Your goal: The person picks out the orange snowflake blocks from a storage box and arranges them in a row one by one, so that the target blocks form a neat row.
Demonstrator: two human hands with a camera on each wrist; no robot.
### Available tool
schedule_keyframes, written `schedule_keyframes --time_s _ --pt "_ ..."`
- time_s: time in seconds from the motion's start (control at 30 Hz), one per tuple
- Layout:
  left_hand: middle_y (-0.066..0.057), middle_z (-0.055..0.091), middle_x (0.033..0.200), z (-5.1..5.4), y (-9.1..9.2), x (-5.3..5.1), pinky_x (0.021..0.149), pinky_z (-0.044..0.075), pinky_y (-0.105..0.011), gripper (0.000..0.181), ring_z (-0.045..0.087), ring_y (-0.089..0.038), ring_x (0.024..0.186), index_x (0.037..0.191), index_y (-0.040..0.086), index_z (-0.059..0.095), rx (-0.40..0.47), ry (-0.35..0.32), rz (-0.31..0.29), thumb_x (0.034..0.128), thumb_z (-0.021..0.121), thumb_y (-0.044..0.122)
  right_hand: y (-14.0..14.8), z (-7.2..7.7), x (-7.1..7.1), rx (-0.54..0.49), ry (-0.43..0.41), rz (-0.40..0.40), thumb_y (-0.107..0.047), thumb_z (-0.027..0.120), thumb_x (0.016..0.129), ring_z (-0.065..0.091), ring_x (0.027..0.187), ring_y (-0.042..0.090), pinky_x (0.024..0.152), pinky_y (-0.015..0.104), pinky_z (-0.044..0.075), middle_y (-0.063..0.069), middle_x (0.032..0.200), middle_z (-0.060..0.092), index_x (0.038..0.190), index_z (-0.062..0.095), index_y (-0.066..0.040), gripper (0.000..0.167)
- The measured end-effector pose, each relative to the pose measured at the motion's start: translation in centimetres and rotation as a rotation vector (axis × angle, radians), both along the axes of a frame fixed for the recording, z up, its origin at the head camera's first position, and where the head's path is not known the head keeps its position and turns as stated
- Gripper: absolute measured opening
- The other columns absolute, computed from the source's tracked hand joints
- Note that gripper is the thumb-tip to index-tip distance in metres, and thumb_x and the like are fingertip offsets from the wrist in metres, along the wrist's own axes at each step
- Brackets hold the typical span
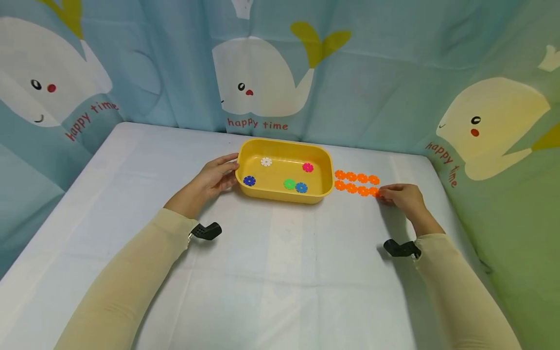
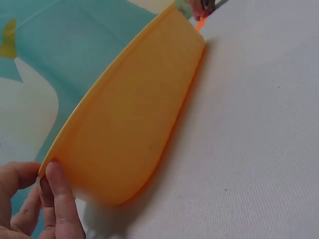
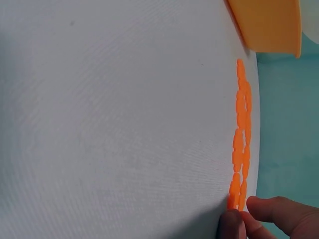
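Observation:
A yellow plastic basin (image 1: 284, 197) stands on the white table. My left hand (image 1: 215, 177) holds its left end, with the rim between thumb and fingers (image 2: 60, 191) in the left wrist view. Inside lie notched plastic snowflake discs: a white one (image 1: 266, 162), a pink one (image 1: 308, 167), a dark blue one (image 1: 249, 181), a green one (image 1: 289, 184) and a light blue one (image 1: 301, 187). Orange snowflake discs (image 1: 351, 188) lie in two rows right of the basin. My right hand (image 1: 403, 197) pinches the orange disc at the near row's right end, partly covering it.
A whale-print curtain (image 1: 372, 107) hangs behind the table and at both sides. The white tabletop (image 1: 271, 272) stretches in front of the basin. A black wrist-worn device (image 1: 207, 231) sits at the left cuff, another black device (image 1: 400, 248) at the right.

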State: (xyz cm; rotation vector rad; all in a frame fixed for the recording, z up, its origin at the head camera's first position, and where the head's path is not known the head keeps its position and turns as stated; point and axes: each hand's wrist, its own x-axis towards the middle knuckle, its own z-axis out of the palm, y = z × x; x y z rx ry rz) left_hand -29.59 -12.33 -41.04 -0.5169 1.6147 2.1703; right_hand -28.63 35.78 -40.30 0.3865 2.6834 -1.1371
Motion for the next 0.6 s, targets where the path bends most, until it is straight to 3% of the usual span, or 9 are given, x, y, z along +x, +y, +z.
schedule_keyframes --time_s 0.2,0.43,0.53,0.6 --pt "-0.008 0.054 0.13 -0.2 0.3 -0.4 0.064 0.056 -0.017 0.046 0.06 -0.014 0.087 0.142 0.025 0.052 -0.018 -0.003 -0.011 0.0983 0.061 0.016 0.4 0.0 0.1 -0.023 0.003 0.011 -0.025 0.062 0.096 0.062 0.068 -0.007 0.067 0.01 0.049 -0.019 0.074 0.067 0.128 0.057 0.011 0.049" --pt "-0.007 0.053 0.139 0.4 -0.3 -0.7 0.083 0.057 -0.024 0.048 0.059 -0.016 0.105 0.145 0.021 0.049 -0.111 0.054 -0.057 0.0983 0.06 0.015 -0.8 0.7 -0.2 -0.067 0.098 0.002 -0.023 0.062 0.096 0.065 0.067 -0.004 0.07 0.015 0.054 -0.018 0.075 0.064 0.129 0.058 0.01 0.047" --pt "-0.004 0.05 0.139 1.2 -0.8 -0.6 0.083 0.057 -0.025 0.047 0.057 -0.015 0.107 0.145 0.02 0.05 -0.173 0.091 -0.062 0.0993 0.058 0.018 -2.2 1.4 -0.6 -0.076 0.152 0.037 -0.024 0.061 0.097 0.065 0.071 -0.002 0.072 0.018 0.057 -0.01 0.087 0.065 0.128 0.059 0.008 0.045" --pt "-0.003 0.05 0.139 1.8 -0.9 -0.5 0.081 0.058 -0.024 0.045 0.056 -0.016 0.109 0.144 0.02 0.05 -0.229 0.135 -0.079 0.1001 0.057 0.021 -3.4 1.9 -0.8 -0.052 0.191 0.083 -0.027 0.06 0.098 0.064 0.073 -0.003 0.071 0.015 0.056 0.003 0.098 0.068 0.127 0.061 0.006 0.044"
